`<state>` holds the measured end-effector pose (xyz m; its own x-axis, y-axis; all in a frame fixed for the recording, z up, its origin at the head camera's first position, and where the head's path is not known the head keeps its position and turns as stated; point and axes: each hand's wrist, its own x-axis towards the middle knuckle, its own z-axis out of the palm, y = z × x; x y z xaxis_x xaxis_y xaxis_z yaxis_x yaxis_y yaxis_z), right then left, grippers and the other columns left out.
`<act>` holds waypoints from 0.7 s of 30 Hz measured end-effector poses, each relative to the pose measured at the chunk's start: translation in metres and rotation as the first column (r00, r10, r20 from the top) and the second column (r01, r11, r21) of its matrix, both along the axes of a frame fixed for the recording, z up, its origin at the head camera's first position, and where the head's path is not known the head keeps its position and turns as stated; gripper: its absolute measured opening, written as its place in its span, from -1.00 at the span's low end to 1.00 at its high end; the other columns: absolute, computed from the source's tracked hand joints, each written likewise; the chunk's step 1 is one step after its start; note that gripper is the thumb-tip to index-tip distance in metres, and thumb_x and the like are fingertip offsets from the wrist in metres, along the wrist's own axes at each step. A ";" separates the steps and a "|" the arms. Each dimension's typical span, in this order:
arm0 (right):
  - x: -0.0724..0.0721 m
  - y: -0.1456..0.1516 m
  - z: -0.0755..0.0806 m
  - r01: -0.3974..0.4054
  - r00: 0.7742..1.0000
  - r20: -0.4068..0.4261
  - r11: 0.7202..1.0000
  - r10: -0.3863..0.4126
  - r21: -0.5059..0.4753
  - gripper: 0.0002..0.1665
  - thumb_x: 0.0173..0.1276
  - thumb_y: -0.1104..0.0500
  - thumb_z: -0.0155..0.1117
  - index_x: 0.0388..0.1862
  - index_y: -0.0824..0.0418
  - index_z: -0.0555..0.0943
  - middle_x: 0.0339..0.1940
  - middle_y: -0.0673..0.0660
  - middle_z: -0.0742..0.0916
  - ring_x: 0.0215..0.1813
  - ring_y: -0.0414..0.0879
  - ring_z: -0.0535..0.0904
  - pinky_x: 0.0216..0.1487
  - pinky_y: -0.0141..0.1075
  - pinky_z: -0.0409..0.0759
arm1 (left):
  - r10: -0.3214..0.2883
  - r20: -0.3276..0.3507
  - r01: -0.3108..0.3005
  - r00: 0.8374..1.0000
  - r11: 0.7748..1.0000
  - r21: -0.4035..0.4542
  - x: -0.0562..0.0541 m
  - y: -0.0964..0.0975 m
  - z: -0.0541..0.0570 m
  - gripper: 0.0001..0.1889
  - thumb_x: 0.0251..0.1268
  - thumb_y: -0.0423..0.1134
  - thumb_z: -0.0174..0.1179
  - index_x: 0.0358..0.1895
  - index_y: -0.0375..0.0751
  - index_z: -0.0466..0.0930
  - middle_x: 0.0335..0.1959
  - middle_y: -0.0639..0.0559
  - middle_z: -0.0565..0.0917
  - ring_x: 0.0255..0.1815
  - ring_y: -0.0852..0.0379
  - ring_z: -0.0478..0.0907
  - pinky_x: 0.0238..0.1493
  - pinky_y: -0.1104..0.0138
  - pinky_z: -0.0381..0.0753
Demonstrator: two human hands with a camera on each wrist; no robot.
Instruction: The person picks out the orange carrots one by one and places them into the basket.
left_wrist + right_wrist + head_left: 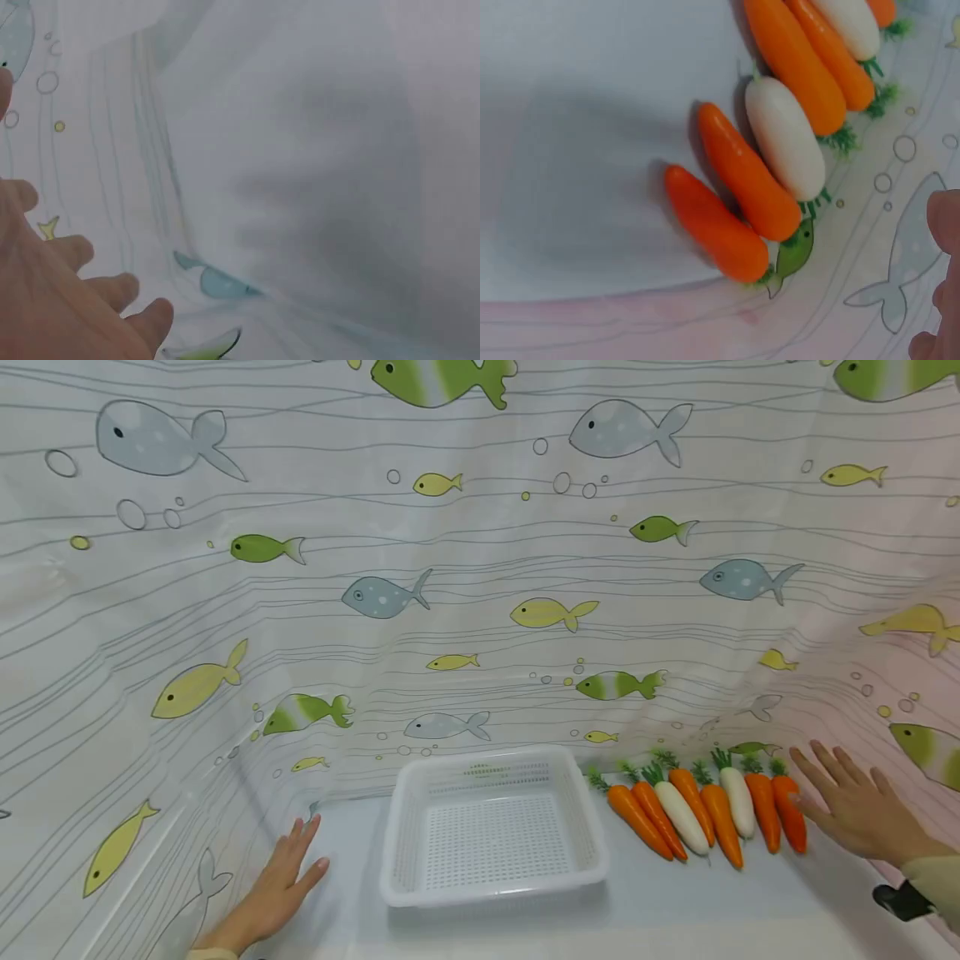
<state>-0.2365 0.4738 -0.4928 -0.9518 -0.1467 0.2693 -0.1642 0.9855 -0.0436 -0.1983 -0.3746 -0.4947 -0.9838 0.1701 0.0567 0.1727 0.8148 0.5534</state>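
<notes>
Sticking out wide, fingers straight: left hand, seen left of the white basket | right hand, splayed too, spotted by six carrots and two white radishes | basket's plopped on the desk, carrots and radishes lined up to its right | fish-print curtain hung behind it all

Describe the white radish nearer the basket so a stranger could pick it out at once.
Find the white basket in the head view; to its right lies a row with orange carrots. Third from the basket is the white radish. Its colour separates it from carrots on both sides; the other white radish lies nearer the right hand.
</notes>
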 end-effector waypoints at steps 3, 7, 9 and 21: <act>-0.001 -0.007 -0.006 -0.020 0.999 0.034 1.000 0.020 -0.017 0.05 0.68 -0.24 -0.02 0.79 0.08 -0.35 0.74 0.50 -0.13 0.68 0.60 -0.26 0.49 0.65 -0.30 | -0.009 0.147 -0.026 0.989 0.972 0.234 -0.013 0.005 -0.011 -0.17 0.75 0.04 -0.15 0.75 -0.26 -0.36 0.71 -0.52 -0.35 0.64 -0.70 -0.38 0.46 -0.60 -0.29; -0.003 -0.022 -0.014 -0.044 0.994 0.095 0.995 0.052 -0.088 -0.01 0.67 -0.20 0.03 0.75 0.34 -0.07 0.73 0.53 -0.05 0.69 0.58 -0.30 0.49 0.64 -0.29 | -0.014 0.260 -0.100 0.965 0.903 0.419 -0.028 0.020 -0.026 -0.18 0.76 0.15 -0.34 0.74 -0.16 -0.52 0.72 -0.47 -0.40 0.67 -0.63 -0.34 0.53 -0.50 -0.18; -0.005 -0.031 -0.018 -0.057 0.991 0.114 0.989 0.073 -0.133 -0.06 0.68 -0.18 0.04 0.68 0.46 0.09 0.73 0.53 -0.04 0.70 0.54 -0.34 0.51 0.62 -0.32 | -0.014 0.289 -0.138 0.957 0.856 0.499 -0.035 0.032 -0.035 -0.17 0.74 0.23 -0.35 0.75 -0.03 -0.54 0.74 -0.42 -0.39 0.69 -0.58 -0.31 0.56 -0.47 -0.15; -0.028 -0.094 -0.043 -0.217 0.972 0.034 0.946 0.231 -0.240 -0.13 0.60 -0.08 0.22 0.67 0.37 0.24 0.65 0.57 0.24 0.53 0.65 0.21 0.45 0.55 0.15 | -0.080 0.235 -0.111 0.969 0.707 0.699 -0.050 0.095 -0.076 -0.23 0.70 0.17 -0.17 0.77 0.22 -0.30 0.80 -0.16 -0.21 0.77 -0.36 -0.28 0.63 -0.38 -0.20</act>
<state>-0.2644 0.3795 -0.5358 -0.9172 -0.2981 0.2644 -0.3695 0.8846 -0.2844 -0.2480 -0.2795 -0.5707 -0.9845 0.1593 -0.0737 -0.0456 0.1731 0.9839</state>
